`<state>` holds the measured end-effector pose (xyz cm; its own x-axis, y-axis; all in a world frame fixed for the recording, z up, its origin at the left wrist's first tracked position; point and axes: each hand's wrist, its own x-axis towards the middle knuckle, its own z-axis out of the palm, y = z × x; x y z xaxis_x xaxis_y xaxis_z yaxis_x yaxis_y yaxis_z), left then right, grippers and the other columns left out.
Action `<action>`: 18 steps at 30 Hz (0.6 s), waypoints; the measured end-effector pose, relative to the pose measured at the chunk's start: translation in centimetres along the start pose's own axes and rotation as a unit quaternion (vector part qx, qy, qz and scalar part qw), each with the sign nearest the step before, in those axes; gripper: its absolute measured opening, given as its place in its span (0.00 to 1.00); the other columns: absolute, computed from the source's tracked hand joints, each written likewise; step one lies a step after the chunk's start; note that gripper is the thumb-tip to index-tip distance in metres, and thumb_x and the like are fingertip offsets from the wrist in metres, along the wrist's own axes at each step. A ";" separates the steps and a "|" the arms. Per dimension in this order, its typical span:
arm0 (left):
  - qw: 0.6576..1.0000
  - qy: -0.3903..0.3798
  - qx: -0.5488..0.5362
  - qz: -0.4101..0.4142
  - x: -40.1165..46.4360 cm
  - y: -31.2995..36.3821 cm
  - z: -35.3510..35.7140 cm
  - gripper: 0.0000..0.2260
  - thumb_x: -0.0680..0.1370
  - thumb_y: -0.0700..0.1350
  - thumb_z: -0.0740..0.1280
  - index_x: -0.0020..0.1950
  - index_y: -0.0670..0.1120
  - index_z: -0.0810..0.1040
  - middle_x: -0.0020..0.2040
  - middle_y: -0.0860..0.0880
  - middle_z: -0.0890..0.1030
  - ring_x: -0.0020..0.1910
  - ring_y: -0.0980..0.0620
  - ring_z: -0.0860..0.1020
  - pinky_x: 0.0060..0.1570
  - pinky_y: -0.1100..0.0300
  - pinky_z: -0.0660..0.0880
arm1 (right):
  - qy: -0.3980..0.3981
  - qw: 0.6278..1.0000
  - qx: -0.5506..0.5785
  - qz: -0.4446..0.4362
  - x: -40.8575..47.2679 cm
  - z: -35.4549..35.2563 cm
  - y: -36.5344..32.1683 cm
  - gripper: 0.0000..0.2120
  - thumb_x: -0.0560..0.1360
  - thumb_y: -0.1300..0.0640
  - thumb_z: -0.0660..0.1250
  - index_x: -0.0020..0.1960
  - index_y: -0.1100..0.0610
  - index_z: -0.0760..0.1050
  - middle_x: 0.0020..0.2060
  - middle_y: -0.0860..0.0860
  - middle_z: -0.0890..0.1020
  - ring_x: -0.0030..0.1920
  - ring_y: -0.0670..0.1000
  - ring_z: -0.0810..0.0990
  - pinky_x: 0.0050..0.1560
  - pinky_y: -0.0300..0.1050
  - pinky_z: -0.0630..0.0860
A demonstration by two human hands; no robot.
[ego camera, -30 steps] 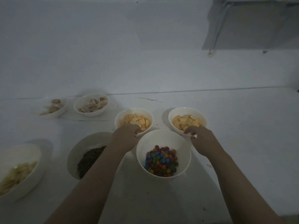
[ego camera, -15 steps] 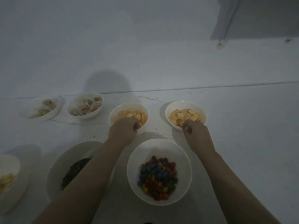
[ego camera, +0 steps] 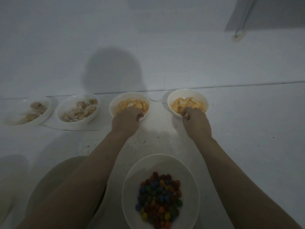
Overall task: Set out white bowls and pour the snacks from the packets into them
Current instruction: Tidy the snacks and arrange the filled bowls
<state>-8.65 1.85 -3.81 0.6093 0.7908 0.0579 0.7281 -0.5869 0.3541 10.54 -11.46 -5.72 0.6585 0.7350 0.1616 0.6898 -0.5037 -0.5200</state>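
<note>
Several white bowls stand on the white surface. In the far row, two bowls hold orange crackers: the left cracker bowl (ego camera: 115,103) and the right cracker bowl (ego camera: 171,100). My left hand (ego camera: 126,120) grips the near rim of the left cracker bowl. My right hand (ego camera: 196,123) grips the near rim of the right cracker bowl. Between my forearms, close to me, sits a bowl of coloured candies (ego camera: 132,187). Two bowls of pale snacks (ego camera: 92,113) (ego camera: 44,113) stand at the far left. No packets are in view.
A larger bowl (ego camera: 54,172) lies under my left forearm, mostly hidden. The white wall (ego camera: 148,47) rises just behind the far row of bowls. A grey panel with a cord (ego camera: 247,14) hangs at the top right.
The two cracker bowls have moved away from me to the wall's foot with my hands on their rims. The view tilted down, so the candy bowl now sits lower.
</note>
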 end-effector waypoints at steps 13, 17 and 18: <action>0.990 0.080 -0.063 -0.096 -12.5 0.4 -5.8 0.06 0.79 0.49 0.63 0.51 0.52 0.79 0.48 0.54 0.80 0.46 0.54 0.78 0.47 0.58 0.74 | -0.198 0.971 0.074 -0.112 -9.5 -4.2 -8.2 0.10 0.80 0.53 0.60 0.56 0.44 0.78 0.43 0.46 0.80 0.39 0.43 0.77 0.41 0.42 0.76; 0.979 -0.020 -0.007 -0.203 -16.6 -0.5 -7.7 0.11 0.78 0.56 0.63 0.51 0.50 0.77 0.47 0.53 0.78 0.48 0.52 0.76 0.51 0.56 0.73 | -0.308 0.944 0.055 -0.103 -12.8 -4.6 -11.1 0.13 0.81 0.47 0.58 0.60 0.45 0.78 0.47 0.41 0.78 0.51 0.47 0.79 0.57 0.48 0.77; 0.974 -0.055 0.012 -0.219 -17.1 -0.6 -7.8 0.13 0.78 0.59 0.63 0.51 0.50 0.76 0.47 0.52 0.78 0.49 0.51 0.76 0.53 0.55 0.73 | -0.325 0.939 0.036 -0.104 -13.4 -4.3 -11.7 0.15 0.81 0.46 0.58 0.62 0.46 0.77 0.53 0.43 0.79 0.54 0.49 0.79 0.61 0.49 0.76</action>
<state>-22.02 -9.98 2.28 0.2686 0.9433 -0.1948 0.9317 -0.2031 0.3012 -5.07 -17.38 1.79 0.1729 0.9475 -0.2690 0.7459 -0.3043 -0.5925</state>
